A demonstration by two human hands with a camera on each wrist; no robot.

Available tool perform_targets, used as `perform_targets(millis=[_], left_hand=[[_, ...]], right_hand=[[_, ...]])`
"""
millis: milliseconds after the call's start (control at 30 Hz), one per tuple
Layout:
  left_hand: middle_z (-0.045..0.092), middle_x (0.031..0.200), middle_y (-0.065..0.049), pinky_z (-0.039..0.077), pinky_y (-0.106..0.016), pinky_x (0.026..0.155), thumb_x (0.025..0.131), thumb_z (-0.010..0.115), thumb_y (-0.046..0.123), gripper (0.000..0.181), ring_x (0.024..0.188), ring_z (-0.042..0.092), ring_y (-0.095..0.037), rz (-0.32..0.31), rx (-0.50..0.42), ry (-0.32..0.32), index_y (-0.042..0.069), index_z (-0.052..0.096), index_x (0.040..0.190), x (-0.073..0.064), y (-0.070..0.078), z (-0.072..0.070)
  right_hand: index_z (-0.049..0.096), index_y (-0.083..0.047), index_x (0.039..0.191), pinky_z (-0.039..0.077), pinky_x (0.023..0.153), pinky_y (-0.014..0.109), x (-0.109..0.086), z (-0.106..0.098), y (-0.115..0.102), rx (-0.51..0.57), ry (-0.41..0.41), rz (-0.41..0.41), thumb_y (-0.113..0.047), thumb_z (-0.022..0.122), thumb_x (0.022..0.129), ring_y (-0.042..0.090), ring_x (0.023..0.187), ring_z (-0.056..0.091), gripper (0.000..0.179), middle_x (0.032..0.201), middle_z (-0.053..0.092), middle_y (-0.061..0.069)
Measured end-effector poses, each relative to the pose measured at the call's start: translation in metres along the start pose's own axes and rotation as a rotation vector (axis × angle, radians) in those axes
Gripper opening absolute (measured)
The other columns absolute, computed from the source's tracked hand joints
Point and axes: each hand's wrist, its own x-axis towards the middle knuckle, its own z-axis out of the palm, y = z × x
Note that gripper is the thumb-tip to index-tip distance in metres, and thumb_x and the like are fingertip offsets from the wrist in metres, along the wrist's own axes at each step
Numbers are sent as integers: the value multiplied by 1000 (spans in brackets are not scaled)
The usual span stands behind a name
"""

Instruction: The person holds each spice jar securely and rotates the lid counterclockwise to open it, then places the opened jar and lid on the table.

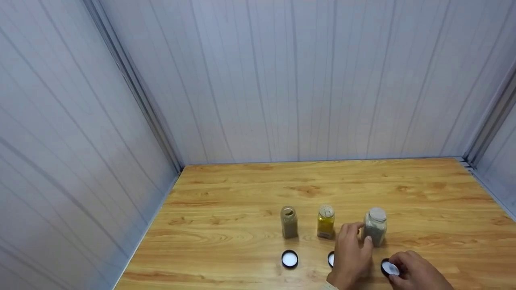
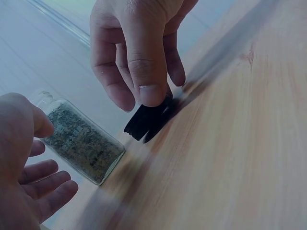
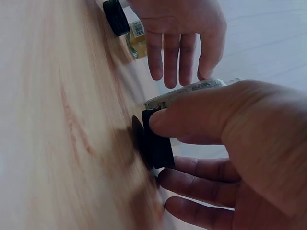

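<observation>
My right hand (image 1: 419, 270) pinches a black screw lid (image 1: 390, 268) between thumb and fingers, its white lining facing up. In the right wrist view the lid (image 3: 160, 143) is close over the wood, its dark reflection beside it. My left hand (image 1: 351, 254) is at the left side of a glass jar (image 1: 375, 229) of dried green herbs, thumb and forefinger near the glass. The left wrist view shows this jar (image 2: 81, 139) upright on the table, the left hand's fingers (image 2: 50, 184) spread loosely. Its top looks pale and bears no black lid.
Left of the herb jar stand a yellow spice jar (image 1: 325, 225) with a pale perforated top and a grey-brown spice jar (image 1: 289, 225) with an opening on top. A black lid (image 1: 289, 259) lies before the latter; another lid (image 1: 331, 259) is partly behind my left hand. Pale panels (image 1: 314, 80) enclose the wooden table (image 1: 225, 262).
</observation>
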Motion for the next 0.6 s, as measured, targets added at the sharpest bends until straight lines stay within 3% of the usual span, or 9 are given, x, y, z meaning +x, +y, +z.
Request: perform_targets(millis=[233, 400, 600], left_hand=[[59, 112, 11, 48, -26, 91, 93, 70, 24, 27, 105, 56, -3, 13, 2, 15, 24, 66, 120, -4, -3, -2], [61, 112, 8, 49, -24, 90, 93, 69, 22, 27, 106, 57, -4, 56, 28, 37, 20, 67, 120, -4, -3, -3], [61, 113, 9, 50, -22, 87, 92, 70, 21, 28, 103, 58, -3, 9, 21, 8, 21, 66, 120, -8, 0, -4]], right_hand=[[65, -4, 108, 49, 70, 36, 5, -1, 0, 26, -45, 5, -17, 83, 82, 18, 85, 53, 34, 96, 57, 3], [65, 0, 110, 52, 76, 43, 11, -2, -1, 34, -48, 37, -28, 81, 84, 19, 89, 59, 41, 98, 60, 4], [67, 1, 109, 56, 77, 45, 10, -7, 2, 26, -1, 91, -40, 71, 92, 24, 91, 66, 45, 100, 65, 4]])
